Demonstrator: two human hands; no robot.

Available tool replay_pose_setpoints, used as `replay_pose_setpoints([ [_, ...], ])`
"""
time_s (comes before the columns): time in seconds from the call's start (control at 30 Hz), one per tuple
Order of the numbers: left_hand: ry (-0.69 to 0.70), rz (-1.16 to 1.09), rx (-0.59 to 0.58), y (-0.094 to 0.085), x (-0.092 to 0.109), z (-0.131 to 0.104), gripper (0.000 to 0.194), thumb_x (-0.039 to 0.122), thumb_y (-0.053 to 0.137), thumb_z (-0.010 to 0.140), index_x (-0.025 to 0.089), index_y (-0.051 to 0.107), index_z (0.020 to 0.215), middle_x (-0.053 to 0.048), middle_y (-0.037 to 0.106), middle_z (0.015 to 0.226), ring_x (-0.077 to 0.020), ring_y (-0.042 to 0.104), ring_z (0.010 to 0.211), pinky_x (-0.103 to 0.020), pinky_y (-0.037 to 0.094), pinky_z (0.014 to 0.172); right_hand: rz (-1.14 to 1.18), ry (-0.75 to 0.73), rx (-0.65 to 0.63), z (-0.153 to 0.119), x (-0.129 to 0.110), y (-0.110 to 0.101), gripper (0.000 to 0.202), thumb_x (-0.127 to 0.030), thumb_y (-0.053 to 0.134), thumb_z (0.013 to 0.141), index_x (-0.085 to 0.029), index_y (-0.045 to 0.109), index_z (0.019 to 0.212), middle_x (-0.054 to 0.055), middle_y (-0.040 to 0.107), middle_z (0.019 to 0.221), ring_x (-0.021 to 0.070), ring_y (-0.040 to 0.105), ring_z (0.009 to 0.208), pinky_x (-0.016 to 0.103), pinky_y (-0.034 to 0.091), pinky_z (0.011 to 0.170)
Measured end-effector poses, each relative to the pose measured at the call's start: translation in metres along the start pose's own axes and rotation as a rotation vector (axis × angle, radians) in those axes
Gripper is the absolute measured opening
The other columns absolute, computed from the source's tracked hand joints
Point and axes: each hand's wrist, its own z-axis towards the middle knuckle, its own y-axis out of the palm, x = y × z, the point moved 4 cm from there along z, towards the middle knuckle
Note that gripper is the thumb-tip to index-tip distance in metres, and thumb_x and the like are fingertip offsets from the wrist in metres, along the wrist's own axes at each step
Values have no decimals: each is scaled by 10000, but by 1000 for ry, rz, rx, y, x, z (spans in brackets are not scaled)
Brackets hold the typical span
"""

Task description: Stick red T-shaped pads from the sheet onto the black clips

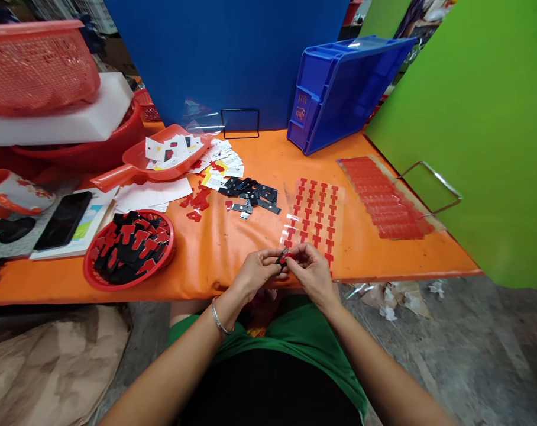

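Note:
Between my two hands, just over the table's front edge, is a small black piece with a bit of red on it. My left hand pinches its left side. The fingers of my right hand are closed at its right side, on a red T-shaped sticker as far as I can see. Right behind my hands lies a clear sheet of red T-shaped stickers. Further back are a pile of black pieces and, left of it, loose red pieces.
At the left stand a red basket of black and red pieces, a phone, a mug and a red dustpan holding cards. A blue bin stands at the back. Red strips lie at the right by the green panel.

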Motion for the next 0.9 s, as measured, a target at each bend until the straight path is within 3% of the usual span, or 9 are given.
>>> replay_pose_setpoints([
  [0.4, -5, 3, -5, 0, -1, 0, 223, -8, 631, 746, 82, 624, 951, -75, 719, 816, -118, 690, 654, -200, 568, 658, -46, -31, 28, 1, 4, -1, 148, -298, 659, 742, -206, 548, 773, -16, 583, 686, 130, 582, 561, 248, 468, 515],
  [0.6, 29, 36, 138, 5, -1, -2, 138, -4, 583, 790, 80, 619, 893, -42, 698, 675, -94, 653, 527, -185, 552, 577, -64, -39, 22, -6, 3, 1, 118, -310, 617, 801, -208, 560, 818, -5, 603, 707, 145, 609, 568, 269, 500, 531],
  [0.8, 38, 28, 119, 5, -3, -2, 148, 29, 594, 793, 99, 628, 919, -35, 703, 709, -94, 651, 528, -219, 563, 604, -377, -301, 176, -15, -8, -3, 84, -279, 575, 836, -214, 627, 853, 75, 612, 954, 205, 612, 862, 302, 513, 629],
  [0.9, 70, 25, 112, 5, -4, -1, 125, 28, 595, 791, 93, 632, 891, -27, 685, 664, -101, 655, 541, -220, 562, 609, -402, -325, 195, -9, -12, -5, 86, -273, 581, 823, -206, 635, 829, 109, 566, 1090, 223, 584, 961, 309, 516, 647],
])
